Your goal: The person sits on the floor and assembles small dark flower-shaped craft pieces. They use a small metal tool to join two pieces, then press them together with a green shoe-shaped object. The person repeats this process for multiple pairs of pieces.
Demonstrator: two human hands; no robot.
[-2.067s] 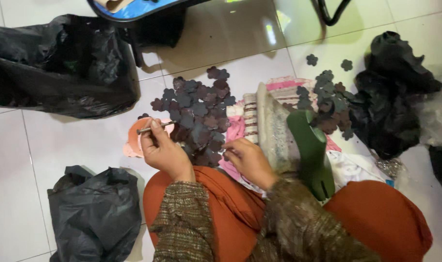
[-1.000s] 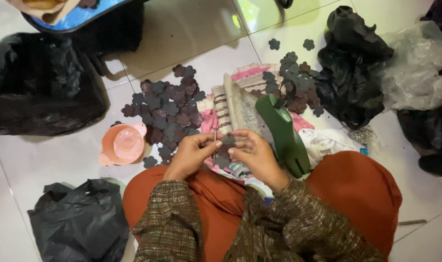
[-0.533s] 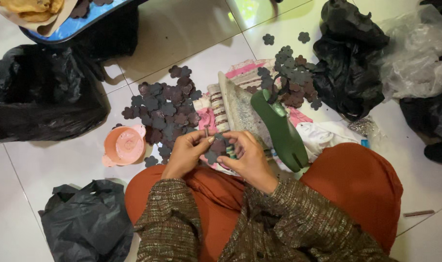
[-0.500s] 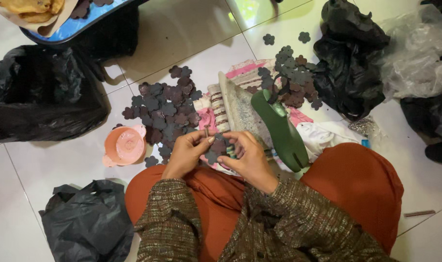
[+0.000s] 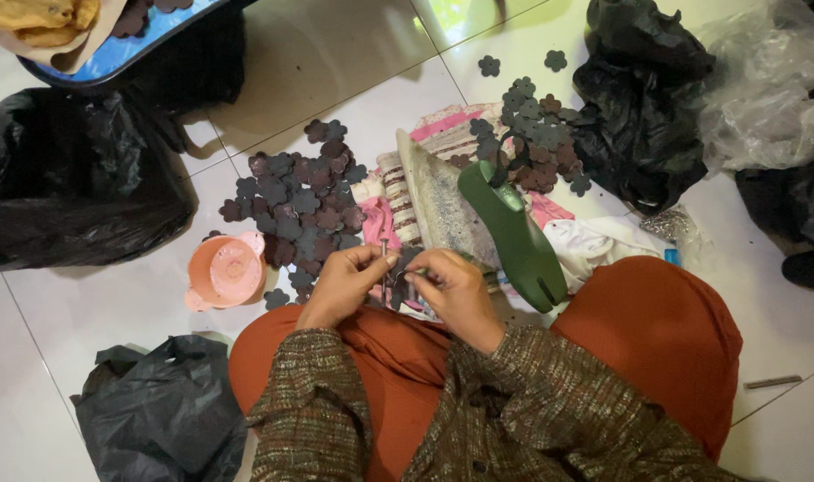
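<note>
Both hands are working close together just in front of the green shoe form point(image 5: 514, 236), which is lying on the striped cloth point(image 5: 429, 165). The left hand point(image 5: 342, 287) is pinching a thin upright pin or nail point(image 5: 384, 259) between thumb and fingertips, grip closed tight on it. The right hand point(image 5: 456, 290) is curled shut around a small dark flower-shaped cutout point(image 5: 405, 270), pressing it up against the pin. Looks to me like the step in hand is threading or piercing that cutout, so the next move is probably calling for a steady push while keeping the piece centred.

Left of the shoe form, a big heap of the same dark flower cutouts point(image 5: 300, 201) is lying on the floor tiles point(image 5: 335, 54), and a second heap point(image 5: 536, 143) is sitting just behind the form's top end. Further left of the form, a small orange bowl point(image 5: 224, 270) is standing by the heap; I can't tell what's in it. Black plastic bags point(image 5: 63, 178) are slumping around the outside, contents hidden.
</note>
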